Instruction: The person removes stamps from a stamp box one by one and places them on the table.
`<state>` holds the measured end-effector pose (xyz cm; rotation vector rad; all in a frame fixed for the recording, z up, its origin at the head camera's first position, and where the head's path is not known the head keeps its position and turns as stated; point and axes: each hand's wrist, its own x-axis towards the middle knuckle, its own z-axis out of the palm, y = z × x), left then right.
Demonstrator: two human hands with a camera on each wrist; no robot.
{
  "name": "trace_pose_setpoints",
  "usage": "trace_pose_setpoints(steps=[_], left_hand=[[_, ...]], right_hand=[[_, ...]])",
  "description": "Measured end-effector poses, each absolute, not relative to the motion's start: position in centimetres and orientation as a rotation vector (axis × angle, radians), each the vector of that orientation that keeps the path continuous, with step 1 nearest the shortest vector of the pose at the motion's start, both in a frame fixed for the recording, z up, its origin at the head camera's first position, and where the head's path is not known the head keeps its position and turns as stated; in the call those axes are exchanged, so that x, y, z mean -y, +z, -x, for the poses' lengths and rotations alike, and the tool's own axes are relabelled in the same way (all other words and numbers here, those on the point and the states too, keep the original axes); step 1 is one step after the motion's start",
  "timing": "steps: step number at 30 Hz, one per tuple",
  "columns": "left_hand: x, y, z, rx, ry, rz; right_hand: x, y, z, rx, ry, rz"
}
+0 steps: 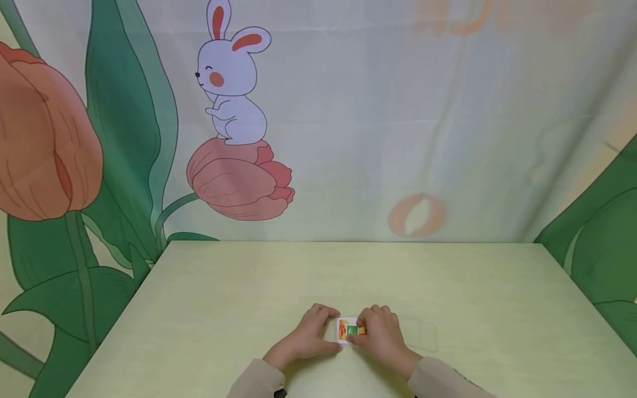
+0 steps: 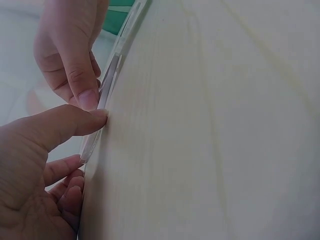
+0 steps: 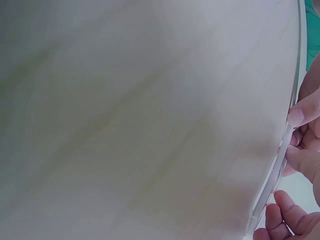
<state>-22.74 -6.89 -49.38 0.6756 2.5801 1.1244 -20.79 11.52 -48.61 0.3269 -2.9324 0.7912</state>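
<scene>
A small white-edged picture card [image 1: 342,330] with orange and green artwork lies on the table in front of me. It seems to sit in a shallow clear plastic case [image 2: 90,145], seen edge-on in the left wrist view. My left hand [image 1: 313,334] holds the case's left end, thumb on the near side and fingers on the far side. My right hand [image 1: 383,334] comes over the card from the right and pinches it between thumb and fingers, covering its right part. In the right wrist view, the right thumb [image 3: 302,160] is beside the left thumb [image 3: 300,116].
A clear plastic piece [image 1: 420,334], barely visible, lies flat to the right of the right hand. The pale wooden table [image 1: 224,287] ends at a printed cloth [image 1: 348,138] with a rabbit and tulips.
</scene>
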Motion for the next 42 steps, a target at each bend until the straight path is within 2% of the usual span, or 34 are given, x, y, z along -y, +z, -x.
trace_pose_setpoints(steps=[42], left_hand=[[6.84, -49.62, 22.92, -2.585, 1.130, -0.706]], right_hand=[[-11.71, -49.10, 21.03, 2.858, 0.865, -0.445]])
